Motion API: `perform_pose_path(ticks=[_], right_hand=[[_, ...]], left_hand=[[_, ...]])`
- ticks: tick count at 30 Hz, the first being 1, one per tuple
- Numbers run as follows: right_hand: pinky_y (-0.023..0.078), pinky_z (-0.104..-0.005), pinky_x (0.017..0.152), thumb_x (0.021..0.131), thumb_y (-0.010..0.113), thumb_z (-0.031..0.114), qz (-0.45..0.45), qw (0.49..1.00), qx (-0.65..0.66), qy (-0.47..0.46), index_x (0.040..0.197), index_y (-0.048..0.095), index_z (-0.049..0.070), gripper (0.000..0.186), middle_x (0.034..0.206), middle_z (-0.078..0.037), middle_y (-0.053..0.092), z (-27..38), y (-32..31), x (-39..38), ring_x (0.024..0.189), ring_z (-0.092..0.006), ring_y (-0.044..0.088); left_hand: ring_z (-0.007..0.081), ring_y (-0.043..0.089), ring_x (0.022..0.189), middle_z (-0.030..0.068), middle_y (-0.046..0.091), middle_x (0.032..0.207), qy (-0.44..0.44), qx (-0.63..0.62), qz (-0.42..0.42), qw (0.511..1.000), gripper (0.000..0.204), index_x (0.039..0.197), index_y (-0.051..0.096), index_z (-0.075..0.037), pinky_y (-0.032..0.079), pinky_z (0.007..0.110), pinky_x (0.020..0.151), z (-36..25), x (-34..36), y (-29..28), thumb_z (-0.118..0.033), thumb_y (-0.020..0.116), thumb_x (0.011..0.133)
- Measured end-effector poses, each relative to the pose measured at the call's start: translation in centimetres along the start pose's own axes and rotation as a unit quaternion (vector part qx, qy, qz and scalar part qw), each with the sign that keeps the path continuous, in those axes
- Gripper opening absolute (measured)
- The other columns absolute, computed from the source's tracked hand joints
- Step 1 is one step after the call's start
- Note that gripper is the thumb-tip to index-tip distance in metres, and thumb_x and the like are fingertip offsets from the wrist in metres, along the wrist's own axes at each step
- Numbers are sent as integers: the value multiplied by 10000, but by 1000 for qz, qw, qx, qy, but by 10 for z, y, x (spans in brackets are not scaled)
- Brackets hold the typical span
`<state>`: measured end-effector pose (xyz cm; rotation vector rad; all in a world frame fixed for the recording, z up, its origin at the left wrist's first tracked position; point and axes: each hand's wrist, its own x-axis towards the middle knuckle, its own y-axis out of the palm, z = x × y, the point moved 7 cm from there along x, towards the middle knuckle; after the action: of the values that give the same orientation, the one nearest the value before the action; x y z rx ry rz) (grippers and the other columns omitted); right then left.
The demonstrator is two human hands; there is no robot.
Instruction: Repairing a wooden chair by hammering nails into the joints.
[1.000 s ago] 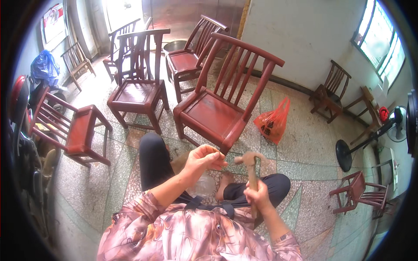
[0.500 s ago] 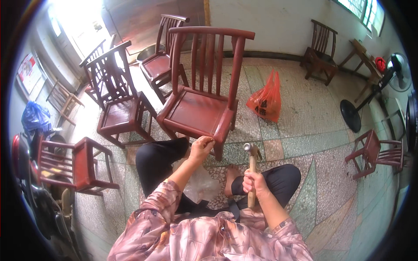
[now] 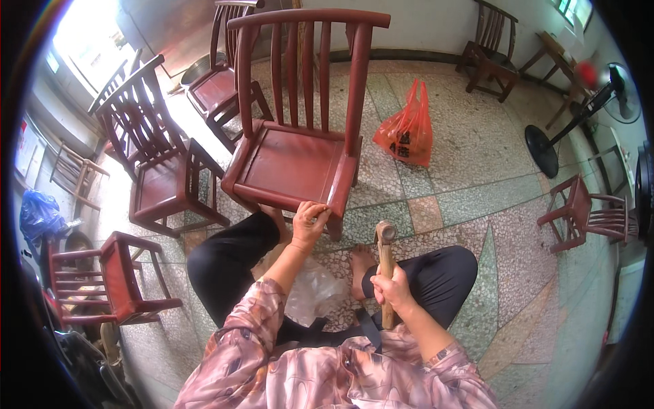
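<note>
Red wooden chair [image 3: 300, 146]: stiff, probably heavy

Stands on the floor [image 3: 449, 235] ahead; best lifted by the back posts [image 3: 358, 88]. Hands apart: left hand [image 3: 309, 223] at the seat's [image 3: 286, 167] near right corner, grip unclear; right hand [image 3: 393, 288] wrapped round a hammer [image 3: 385, 253].

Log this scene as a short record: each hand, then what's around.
Left hand: fingertips at the seat's front right corner of a red-brown, slat-backed wooden chair; anything pinched is unclear
Right hand: closed round a wooden-handled metal hammer, head up
Right of that chair: orange-red plastic bag
Between forearms: crumpled translucent plastic
Farther out: more slat-backed wooden chairs, left and right
</note>
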<state>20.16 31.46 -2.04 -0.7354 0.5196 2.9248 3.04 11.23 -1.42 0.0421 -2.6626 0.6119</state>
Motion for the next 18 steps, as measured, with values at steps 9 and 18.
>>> perform_pose_path(ticks=[9,18], right_hand=[[355,-281,332,786,577,-13,9,1000,-16,3,865,440,34,165,554,-52,467,0,4,0,340,-147,446],[401,-281,358,803,588,30,-21,989,-145,1,931,463,17,179,604,-59,517,5,10,3,371,-130,483]], left_hand=[[239,603,815,56,658,823,78,28,-2,997,108,848,693,-68,492,331,742,-12,0,-1,-61,730,747],[271,590,836,67,638,838,210,86,15,974,124,846,669,-51,489,362,762,-29,9,0,-43,716,731]])
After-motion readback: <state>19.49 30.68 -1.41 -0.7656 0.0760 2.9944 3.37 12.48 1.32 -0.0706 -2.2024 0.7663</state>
